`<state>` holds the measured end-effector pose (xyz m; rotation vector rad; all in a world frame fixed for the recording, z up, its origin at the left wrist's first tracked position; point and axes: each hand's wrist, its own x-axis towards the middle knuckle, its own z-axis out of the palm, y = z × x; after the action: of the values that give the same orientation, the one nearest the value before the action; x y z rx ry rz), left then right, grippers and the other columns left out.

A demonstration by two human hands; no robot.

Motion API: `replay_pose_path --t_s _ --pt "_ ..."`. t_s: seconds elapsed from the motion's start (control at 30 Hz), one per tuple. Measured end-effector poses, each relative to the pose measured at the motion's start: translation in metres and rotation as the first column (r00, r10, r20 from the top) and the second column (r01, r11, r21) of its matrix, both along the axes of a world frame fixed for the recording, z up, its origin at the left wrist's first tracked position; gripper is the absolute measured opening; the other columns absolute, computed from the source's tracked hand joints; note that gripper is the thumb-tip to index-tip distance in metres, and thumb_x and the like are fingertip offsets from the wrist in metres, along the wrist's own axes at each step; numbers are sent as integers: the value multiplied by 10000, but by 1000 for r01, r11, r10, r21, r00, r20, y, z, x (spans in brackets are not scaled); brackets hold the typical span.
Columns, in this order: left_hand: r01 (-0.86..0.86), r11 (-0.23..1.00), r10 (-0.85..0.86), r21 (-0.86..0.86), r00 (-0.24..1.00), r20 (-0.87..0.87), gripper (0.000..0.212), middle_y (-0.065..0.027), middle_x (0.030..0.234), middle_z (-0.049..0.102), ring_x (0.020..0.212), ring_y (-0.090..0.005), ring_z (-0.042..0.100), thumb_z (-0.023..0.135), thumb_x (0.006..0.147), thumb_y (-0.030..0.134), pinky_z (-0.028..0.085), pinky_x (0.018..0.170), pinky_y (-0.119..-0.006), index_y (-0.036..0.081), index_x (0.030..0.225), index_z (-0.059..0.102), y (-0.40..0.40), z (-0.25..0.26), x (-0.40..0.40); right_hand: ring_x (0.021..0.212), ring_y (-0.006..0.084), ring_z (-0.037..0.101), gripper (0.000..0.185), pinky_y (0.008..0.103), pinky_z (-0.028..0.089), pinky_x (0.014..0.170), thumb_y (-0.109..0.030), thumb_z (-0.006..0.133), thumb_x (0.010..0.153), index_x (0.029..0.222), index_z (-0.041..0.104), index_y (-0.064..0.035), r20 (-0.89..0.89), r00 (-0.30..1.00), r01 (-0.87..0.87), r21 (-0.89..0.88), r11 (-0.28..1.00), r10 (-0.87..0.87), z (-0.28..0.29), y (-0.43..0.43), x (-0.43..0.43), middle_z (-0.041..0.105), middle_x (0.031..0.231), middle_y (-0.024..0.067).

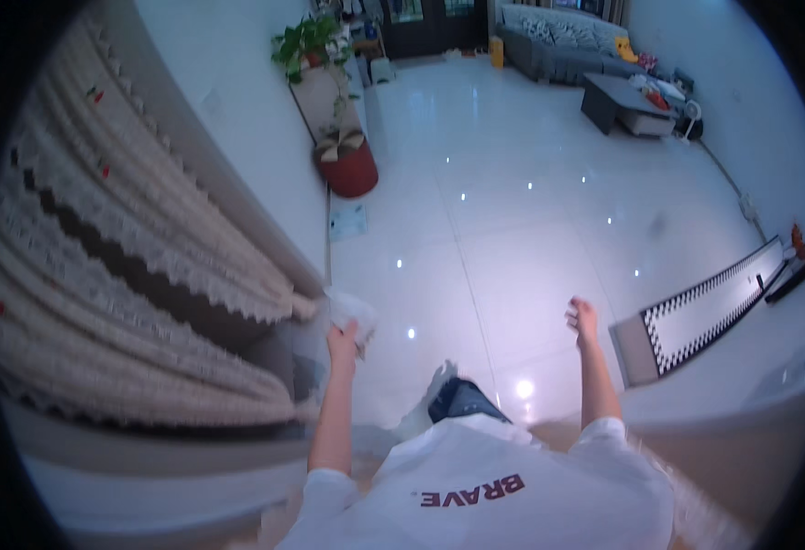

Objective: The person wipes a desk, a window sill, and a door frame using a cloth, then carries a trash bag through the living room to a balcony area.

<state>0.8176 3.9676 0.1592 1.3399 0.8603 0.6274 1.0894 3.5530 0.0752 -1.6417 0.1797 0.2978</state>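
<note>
My left hand point(345, 337) grips a pale, thin, blurred item point(354, 313), perhaps a cloth or a plastic bag; which one I cannot tell. It is near the gathered end of a cream lace curtain point(217, 275), and whether the two touch is unclear. My right hand point(583, 320) is held out over the glossy white floor tiles point(512, 275), fingers slightly bent and apart, with nothing in it.
A red plant pot point(349, 168) and a leafy potted plant point(310, 45) stand along the left wall. At right is a long surface with a checkered border point(712, 306). Farther off are a grey sofa point(561, 55), a low table point(622, 96) and a white fan point(691, 113).
</note>
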Motion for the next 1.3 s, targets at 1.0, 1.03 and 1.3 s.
replay_pose_path --t_s 1.0,1.03,1.3 --pt "721 646 -701 252 691 -177 277 -72 740 566 648 -123 520 622 718 165 427 593 -255 -1 921 530 254 6 842 812 150 545 337 291 466 676 -300 474 849 1039 529 -27 -108 870 -419 351 837 481 109 482 605 561 930 66" --pt "716 607 -682 346 692 -236 260 -83 655 556 573 -126 505 625 706 184 419 541 -262 -2 866 540 261 -1 871 803 150 547 333 291 467 676 -299 475 849 1034 530 -27 -114 881 -395 359 846 460 104 489 632 563 924 66" --pt "659 677 -624 328 750 -219 188 -80 588 520 528 -115 454 566 719 162 391 503 -262 -10 790 536 332 8 1088 787 148 557 332 273 460 672 -309 490 841 997 529 -18 -126 875 -404 345 847 468 99 559 870 573 912 64"
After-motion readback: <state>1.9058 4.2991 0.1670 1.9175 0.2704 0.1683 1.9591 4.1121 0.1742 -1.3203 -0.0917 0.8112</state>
